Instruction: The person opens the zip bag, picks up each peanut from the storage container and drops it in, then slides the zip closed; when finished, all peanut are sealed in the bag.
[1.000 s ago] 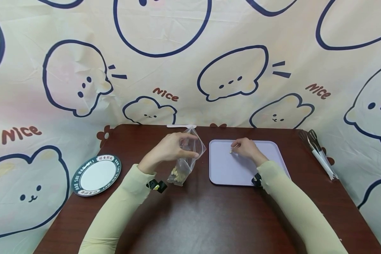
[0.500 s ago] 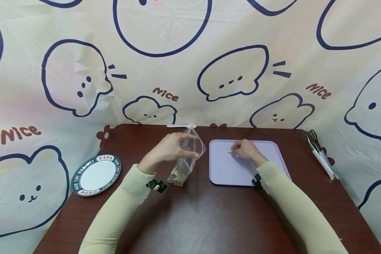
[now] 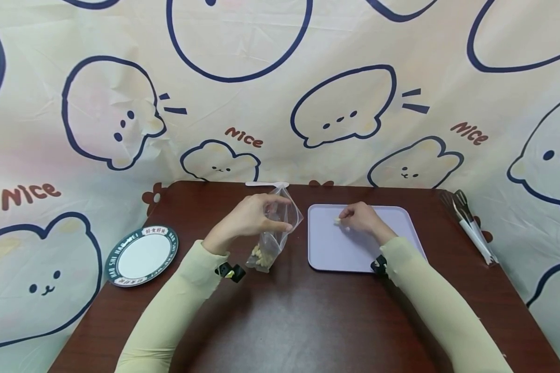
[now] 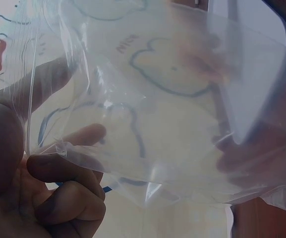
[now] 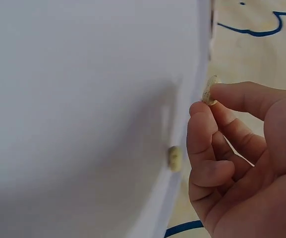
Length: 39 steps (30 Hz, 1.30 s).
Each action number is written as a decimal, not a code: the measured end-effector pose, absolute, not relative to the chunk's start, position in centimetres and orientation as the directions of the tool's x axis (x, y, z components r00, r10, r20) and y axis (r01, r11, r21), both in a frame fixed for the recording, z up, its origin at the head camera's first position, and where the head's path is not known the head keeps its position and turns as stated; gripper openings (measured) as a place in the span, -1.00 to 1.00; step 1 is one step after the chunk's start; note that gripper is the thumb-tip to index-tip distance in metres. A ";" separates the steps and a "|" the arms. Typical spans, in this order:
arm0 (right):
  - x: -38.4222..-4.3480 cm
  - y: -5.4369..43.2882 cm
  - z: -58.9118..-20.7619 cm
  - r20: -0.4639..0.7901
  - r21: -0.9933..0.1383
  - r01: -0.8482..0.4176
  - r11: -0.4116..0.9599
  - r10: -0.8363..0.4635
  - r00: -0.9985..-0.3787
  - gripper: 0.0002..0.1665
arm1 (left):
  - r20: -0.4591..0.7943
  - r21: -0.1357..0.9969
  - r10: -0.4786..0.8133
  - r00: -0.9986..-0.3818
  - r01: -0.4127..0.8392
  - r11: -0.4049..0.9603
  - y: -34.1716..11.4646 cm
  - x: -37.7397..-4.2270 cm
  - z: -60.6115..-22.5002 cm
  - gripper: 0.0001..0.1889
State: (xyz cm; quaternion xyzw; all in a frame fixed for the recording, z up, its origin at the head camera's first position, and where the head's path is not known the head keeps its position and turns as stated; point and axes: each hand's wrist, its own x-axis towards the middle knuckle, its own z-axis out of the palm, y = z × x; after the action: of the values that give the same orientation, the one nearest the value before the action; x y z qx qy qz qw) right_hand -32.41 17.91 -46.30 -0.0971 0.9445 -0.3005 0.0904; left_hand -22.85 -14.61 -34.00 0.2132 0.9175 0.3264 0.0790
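Observation:
My left hand (image 3: 245,217) holds a clear zip bag (image 3: 282,228) upright by its mouth, thumb and fingers spread at the opening. Several pale peanuts (image 3: 261,257) lie in the bottom of the bag. Seen close up in the left wrist view, the bag (image 4: 182,119) spans most of the frame. Over the lilac tray (image 3: 336,254), my right hand (image 3: 361,217) pinches one peanut (image 5: 210,90) between thumb and fingertips. A second peanut (image 5: 175,158) rests inside the tray's edge in the right wrist view.
A white plate (image 3: 142,257) with a green lettered rim stands at the left edge of the table. White-handled utensils (image 3: 476,238), one a whisk, lie at the right edge. A thin white item (image 3: 267,184) lies at the back edge, behind the bag.
In the right fingers the peanut shows at slightly different angles across the frames; that hand stays over the same part of the tray. The left hand and bag have hardly moved.

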 end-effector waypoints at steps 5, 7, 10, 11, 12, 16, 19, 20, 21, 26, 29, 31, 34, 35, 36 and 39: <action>-31.6 17.4 -44.6 -0.028 -0.600 -0.206 0.773 -0.278 -0.960 -0.86 | -0.003 0.631 0.449 -0.894 0.347 0.694 -14.5 -22.9 -34.0 -0.29; -31.2 17.0 -43.8 0.002 -0.611 -0.232 0.757 -0.292 -0.956 -0.87 | 0.000 0.631 0.449 -0.893 0.349 0.693 -14.5 -22.8 -34.0 -0.29; -30.4 16.3 -42.5 0.026 -0.638 -0.261 0.724 -0.319 -0.947 -0.88 | -0.002 0.629 0.446 -0.895 0.346 0.696 -14.4 -22.9 -34.0 -0.29; -30.1 16.1 -42.1 0.032 -0.646 -0.266 0.715 -0.323 -0.946 -0.89 | -0.001 0.629 0.445 -0.895 0.346 0.696 -14.4 -22.9 -34.1 -0.29; -29.7 15.8 -41.6 0.036 -0.654 -0.271 0.706 -0.330 -0.943 -0.89 | -0.001 0.630 0.445 -0.896 0.345 0.696 -14.4 -22.9 -34.1 -0.29; -28.4 14.7 -39.7 0.070 -0.658 -0.308 0.687 -0.351 -0.934 -0.88 | -0.003 0.632 0.442 -0.897 0.341 0.696 -14.4 -22.9 -34.1 -0.29; -27.4 13.9 -38.3 0.093 -0.656 -0.336 0.676 -0.369 -0.925 -0.88 | -0.005 0.629 0.439 -0.899 0.338 0.700 -14.4 -22.9 -34.0 -0.30; -27.1 13.7 -37.9 0.100 -0.654 -0.345 0.673 -0.376 -0.921 -0.88 | -0.005 0.628 0.438 -0.899 0.338 0.701 -14.4 -22.9 -34.0 -0.30; -26.8 13.4 -37.5 0.106 -0.654 -0.353 0.669 -0.382 -0.918 -0.88 | -0.005 0.629 0.437 -0.899 0.337 0.701 -14.4 -22.9 -34.0 -0.30; -25.3 12.3 -35.9 0.152 -0.644 -0.403 0.650 -0.408 -0.900 -0.90 | -0.007 0.631 0.441 -0.898 0.338 0.698 -14.4 -22.9 -33.9 -0.30; -24.6 11.8 -35.2 0.184 -0.634 -0.437 0.638 -0.425 -0.886 -0.91 | -0.006 0.635 0.443 -0.896 0.339 0.695 -14.4 -22.9 -33.9 -0.30; -24.3 11.4 -34.9 0.198 -0.629 -0.454 0.631 -0.435 -0.879 -0.91 | -0.005 0.635 0.444 -0.896 0.340 0.694 -14.4 -22.9 -33.9 -0.31; -23.8 10.9 -34.6 0.207 -0.627 -0.474 0.618 -0.454 -0.867 -0.91 | 0.001 0.635 0.448 -0.894 0.346 0.690 -14.4 -22.9 -33.9 -0.31; -23.7 10.8 -34.5 0.209 -0.625 -0.482 0.614 -0.463 -0.861 -0.91 | 0.003 0.635 0.450 -0.893 0.350 0.689 -14.4 -22.9 -33.9 -0.31; -23.6 10.6 -34.5 0.212 -0.623 -0.489 0.610 -0.470 -0.857 -0.91 | 0.005 0.632 0.452 -0.892 0.353 0.690 -14.4 -22.9 -33.9 -0.31; -23.4 10.1 -34.4 0.218 -0.617 -0.511 0.599 -0.494 -0.842 -0.90 | 0.011 0.622 0.458 -0.889 0.364 0.693 -14.4 -22.8 -33.9 -0.31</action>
State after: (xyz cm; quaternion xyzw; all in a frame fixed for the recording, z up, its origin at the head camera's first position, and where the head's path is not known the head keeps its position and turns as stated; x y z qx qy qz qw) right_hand -23.38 10.11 -34.42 -0.2808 0.8940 -0.3491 -0.0121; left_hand -22.83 -14.37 -33.90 0.2241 0.9171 0.3215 0.0728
